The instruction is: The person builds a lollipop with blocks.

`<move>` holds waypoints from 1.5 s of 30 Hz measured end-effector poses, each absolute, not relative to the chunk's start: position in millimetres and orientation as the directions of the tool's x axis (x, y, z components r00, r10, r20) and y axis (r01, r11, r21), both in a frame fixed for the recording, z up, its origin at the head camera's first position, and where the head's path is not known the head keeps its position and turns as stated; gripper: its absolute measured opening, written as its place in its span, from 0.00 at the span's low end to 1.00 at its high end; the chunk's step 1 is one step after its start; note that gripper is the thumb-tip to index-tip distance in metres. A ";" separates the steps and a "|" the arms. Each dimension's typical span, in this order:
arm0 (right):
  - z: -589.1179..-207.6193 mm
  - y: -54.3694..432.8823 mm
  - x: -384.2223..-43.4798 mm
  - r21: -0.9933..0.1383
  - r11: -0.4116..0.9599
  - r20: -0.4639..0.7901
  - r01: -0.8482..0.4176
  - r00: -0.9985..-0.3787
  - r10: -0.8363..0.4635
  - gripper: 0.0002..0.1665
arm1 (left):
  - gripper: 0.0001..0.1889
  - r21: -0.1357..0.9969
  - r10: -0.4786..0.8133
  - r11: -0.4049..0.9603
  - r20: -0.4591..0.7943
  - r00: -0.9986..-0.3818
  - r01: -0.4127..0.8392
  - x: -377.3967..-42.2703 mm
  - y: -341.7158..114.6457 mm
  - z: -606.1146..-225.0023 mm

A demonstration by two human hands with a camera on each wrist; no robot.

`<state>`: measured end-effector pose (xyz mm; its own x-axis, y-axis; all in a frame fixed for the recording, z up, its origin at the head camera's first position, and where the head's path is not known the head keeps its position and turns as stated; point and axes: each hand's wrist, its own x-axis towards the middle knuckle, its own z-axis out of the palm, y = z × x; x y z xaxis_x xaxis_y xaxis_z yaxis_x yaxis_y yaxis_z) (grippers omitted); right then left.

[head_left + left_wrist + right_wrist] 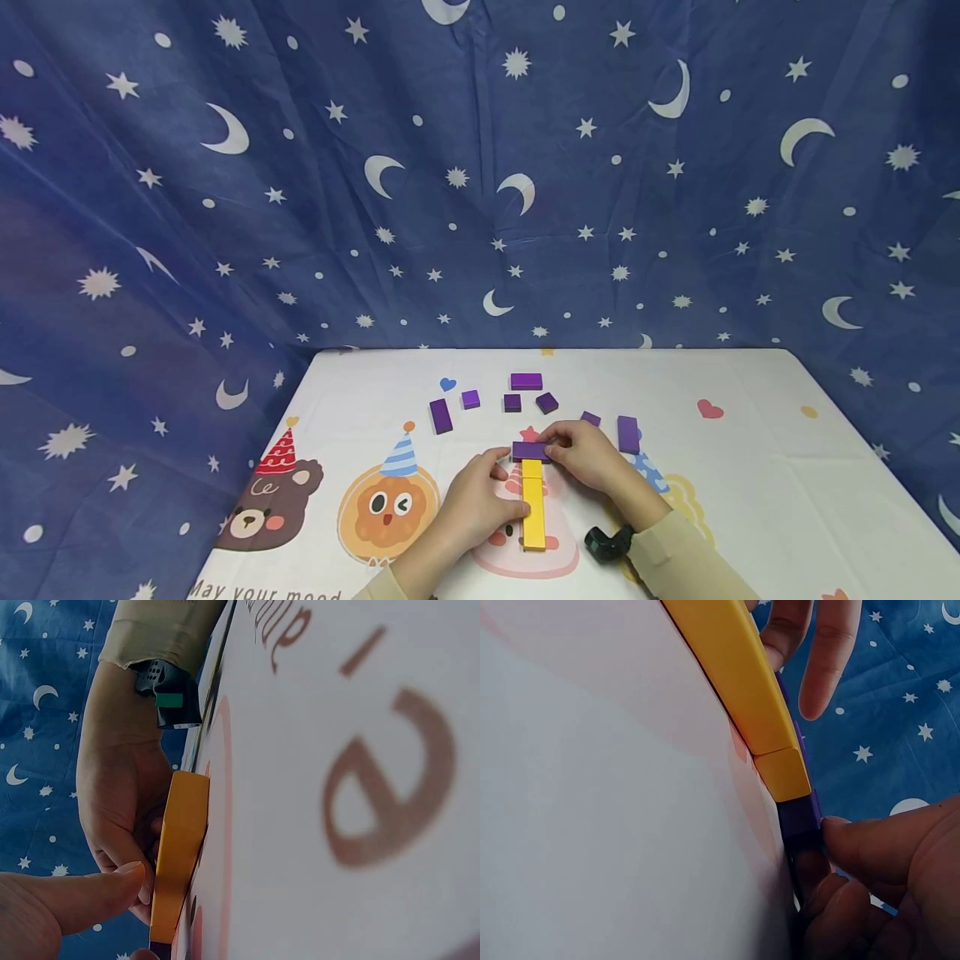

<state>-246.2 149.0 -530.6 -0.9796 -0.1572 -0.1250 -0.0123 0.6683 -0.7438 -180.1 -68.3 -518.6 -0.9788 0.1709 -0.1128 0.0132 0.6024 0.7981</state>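
Purple bar [529, 451] across the far end of a yellow strip [532, 492], T-style

So, from the left: there's a loose purple block [441, 416] on the counter [750, 500], then the left hand [474, 500], fingers relaxed and not gripping anything afaict. Its thumb is at the strip's left side (can't tell if it's touching), index finger just beside the bar's left end. In the middle, the strip points pretty much straight away from the person, while the bar's long axis goes left to right. The right hand [588, 454] is pinching the bar's right end, so that's the nearer one imo. The bar basically lies between both hands: ahead and right of the left, directly left of the right. Another purple block [628, 434] sits near the right hand.
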 end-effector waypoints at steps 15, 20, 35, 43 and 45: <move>-530.7 148.8 -245.9 -0.748 0.664 -0.129 -0.004 -0.980 -0.150 0.11 | 0.44 0.778 0.172 0.627 -0.095 -0.981 0.034 -181.7 -66.8 -515.1; -531.9 149.0 -246.0 -0.746 0.666 -0.128 -0.006 -0.980 -0.152 0.11 | 0.41 0.751 0.169 0.657 -0.059 -0.984 0.067 -185.1 -66.8 -514.6; -528.4 149.2 -245.9 -0.723 0.691 -0.126 -0.031 -0.976 -0.176 0.14 | 0.40 0.732 0.251 0.665 -0.031 -0.967 0.149 -197.7 -68.9 -520.0; -527.4 149.8 -245.6 -0.717 0.696 -0.122 -0.041 -0.975 -0.184 0.14 | 0.39 0.698 0.285 0.691 -0.024 -0.958 0.188 -200.2 -68.1 -520.6; -527.4 150.0 -245.6 -0.716 0.697 -0.123 -0.041 -0.975 -0.184 0.14 | 0.39 0.692 0.290 0.696 -0.025 -0.957 0.193 -200.2 -68.2 -520.8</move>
